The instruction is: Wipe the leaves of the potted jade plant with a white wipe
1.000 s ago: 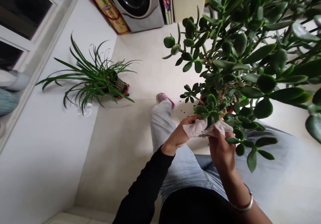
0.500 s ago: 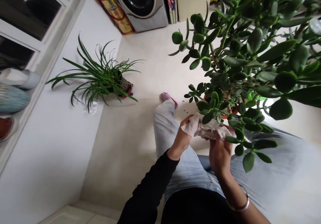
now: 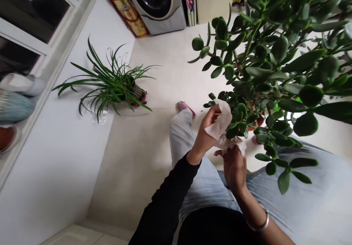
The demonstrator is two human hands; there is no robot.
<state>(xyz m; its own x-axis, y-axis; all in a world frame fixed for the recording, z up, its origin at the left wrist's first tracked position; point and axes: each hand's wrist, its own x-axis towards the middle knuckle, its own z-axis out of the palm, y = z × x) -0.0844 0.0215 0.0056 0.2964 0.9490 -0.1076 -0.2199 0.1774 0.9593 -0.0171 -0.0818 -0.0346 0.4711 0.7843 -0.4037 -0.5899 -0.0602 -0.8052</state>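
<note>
My left hand is closed on a white paper tissue and presses it against the lower leaves of a big jade plant. My right hand, with a metal bangle at the wrist, grips the lower crumpled end of the same tissue just beneath those leaves. The jade plant fills the upper right and stands in a reddish pot mostly hidden by foliage. My legs in light jeans lie below, one foot in a pink slipper.
A grassy long-leaved plant in a dark pot stands on the white floor at left. A washing machine and a colourful bag are at the top. A window ledge with shoes runs along the left.
My left hand has lifted the tissue higher, up onto the leaves, and the tissue now stands more upright. My right hand has dropped slightly lower. The view has shifted a little.
</note>
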